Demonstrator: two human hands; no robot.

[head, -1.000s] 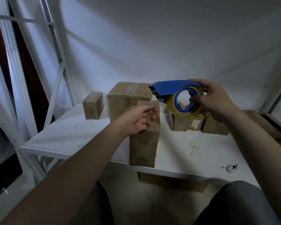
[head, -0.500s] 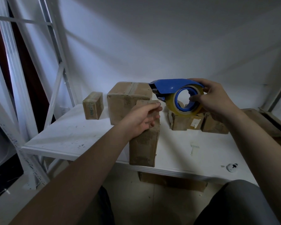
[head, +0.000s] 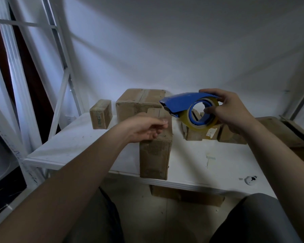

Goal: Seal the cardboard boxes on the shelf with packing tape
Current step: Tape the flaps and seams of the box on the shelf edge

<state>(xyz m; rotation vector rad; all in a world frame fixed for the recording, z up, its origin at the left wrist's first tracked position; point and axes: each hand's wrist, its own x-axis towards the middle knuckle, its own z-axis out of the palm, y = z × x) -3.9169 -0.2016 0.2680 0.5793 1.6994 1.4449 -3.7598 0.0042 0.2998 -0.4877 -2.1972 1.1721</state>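
1. The tape dispenser (head: 181,103) is in the air above the white shelf (head: 74,146), in front of the far boxes and just right of the tall box (head: 154,155).
2. Its long axis runs left to right and roughly level. The blue nose points left toward the top of the tall box, and the yellowish roll (head: 200,124) sits at the right end.
3. The right hand (head: 233,113) grips the dispenser at the roll end. One of its fingers lies over the blue cover and another reaches into the roll's hole.
4. The left hand (head: 144,128) is at the upper left of the tall box, fingers loosely curled and a little apart, holding nothing I can see. Whether it touches the box cannot be told.
5. The tall box stands upright at the near edge of the shelf, long axis vertical.
6. Behind it is a big box (head: 137,104), with a small box (head: 100,116) further left. Two low boxes (head: 195,135) sit on the right, behind the dispenser.
7. Since half a second ago, the dispenser's nose has dropped slightly. The left hand's fingertips have drawn back left and down from the box top. The boxes have not moved.
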